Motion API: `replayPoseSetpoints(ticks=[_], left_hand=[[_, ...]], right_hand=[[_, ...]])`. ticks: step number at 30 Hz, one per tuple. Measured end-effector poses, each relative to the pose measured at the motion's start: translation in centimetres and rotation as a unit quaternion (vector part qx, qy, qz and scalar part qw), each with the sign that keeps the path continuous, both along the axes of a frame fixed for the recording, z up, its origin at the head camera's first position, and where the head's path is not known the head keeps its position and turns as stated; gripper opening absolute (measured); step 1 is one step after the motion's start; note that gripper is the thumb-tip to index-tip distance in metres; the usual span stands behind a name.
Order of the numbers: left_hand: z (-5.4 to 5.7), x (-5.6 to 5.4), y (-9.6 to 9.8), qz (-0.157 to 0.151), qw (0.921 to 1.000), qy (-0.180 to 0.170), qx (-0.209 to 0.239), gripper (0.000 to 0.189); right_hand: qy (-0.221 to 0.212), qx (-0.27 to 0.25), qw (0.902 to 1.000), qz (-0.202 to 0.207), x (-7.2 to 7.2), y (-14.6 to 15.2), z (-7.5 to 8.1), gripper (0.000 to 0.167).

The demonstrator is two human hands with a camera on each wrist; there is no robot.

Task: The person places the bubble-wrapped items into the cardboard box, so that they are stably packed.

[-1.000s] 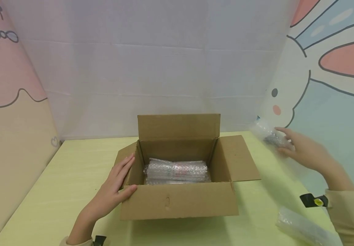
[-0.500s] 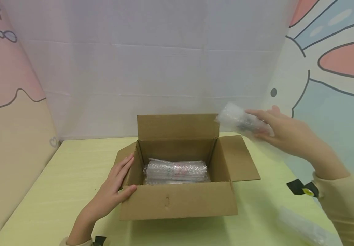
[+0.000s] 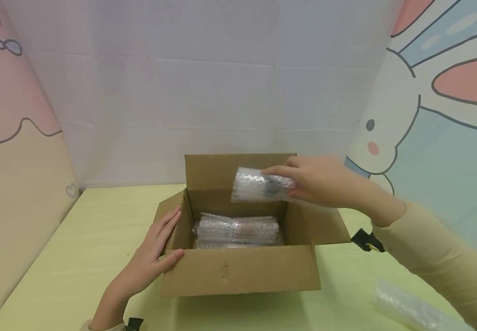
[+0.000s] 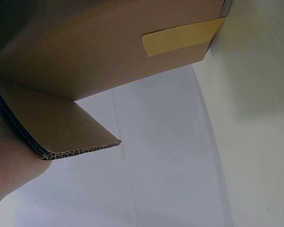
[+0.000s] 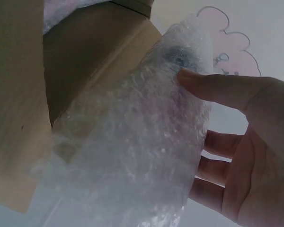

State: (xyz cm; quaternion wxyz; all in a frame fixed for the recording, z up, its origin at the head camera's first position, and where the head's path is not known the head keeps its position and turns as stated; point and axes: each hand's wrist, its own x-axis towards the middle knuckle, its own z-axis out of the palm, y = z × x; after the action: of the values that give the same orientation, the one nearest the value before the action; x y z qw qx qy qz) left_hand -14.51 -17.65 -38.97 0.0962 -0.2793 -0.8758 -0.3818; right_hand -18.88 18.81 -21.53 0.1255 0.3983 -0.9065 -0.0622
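Observation:
In the head view my right hand [image 3: 323,184] holds a bubble-wrapped bundle [image 3: 256,185] above the back right of an open cardboard box [image 3: 238,271]. Clear wrap surrounds something dark and reddish inside; its exact kind is blurred. The right wrist view shows the thumb [image 5: 213,87] pressing one side of the wrap [image 5: 132,142] and fingers behind it. Another bubble-wrapped bundle [image 3: 238,230] lies on the box floor. My left hand [image 3: 151,253] rests on the box's near left corner, fingers straight along the left flap, thumb on the front flap.
A further bubble-wrapped roll [image 3: 416,303] lies on the pale yellow table [image 3: 68,257] at the near right. The box's right flap [image 3: 325,214] folds outward and its back flap [image 3: 209,171] stands up. A white sheet and cartoon-printed panels enclose the table.
My right hand has carried the wrapped bundle leftward from the far right of the table to over the box. The left hand and the box have stayed put.

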Motion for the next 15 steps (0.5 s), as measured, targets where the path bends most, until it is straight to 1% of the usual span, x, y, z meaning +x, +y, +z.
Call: replayPoseSetpoints(ticks=[3, 8, 12, 15], left_hand=[[0.0, 0.1, 0.0, 0.000, 1.0000, -0.001, 0.001, 0.077], [0.0, 0.1, 0.1, 0.000, 1.0000, 0.000, 0.001, 0.076], [0.1, 0.0, 0.1, -0.001, 1.0000, 0.002, 0.000, 0.076], [0.1, 0.0, 0.0, -0.001, 1.0000, 0.003, 0.000, 0.076]], right_hand=[[-0.018, 0.035, 0.9991, 0.012, -0.3, -1.6, -0.4, 0.056], [-0.059, 0.088, 0.9942, 0.019, -0.5, -3.9, -0.8, 0.060], [-0.084, 0.130, 0.9875, 0.028, -0.7, -5.7, -1.4, 0.060], [-0.099, 0.167, 0.9803, 0.037, -0.7, -7.0, -2.2, 0.060]])
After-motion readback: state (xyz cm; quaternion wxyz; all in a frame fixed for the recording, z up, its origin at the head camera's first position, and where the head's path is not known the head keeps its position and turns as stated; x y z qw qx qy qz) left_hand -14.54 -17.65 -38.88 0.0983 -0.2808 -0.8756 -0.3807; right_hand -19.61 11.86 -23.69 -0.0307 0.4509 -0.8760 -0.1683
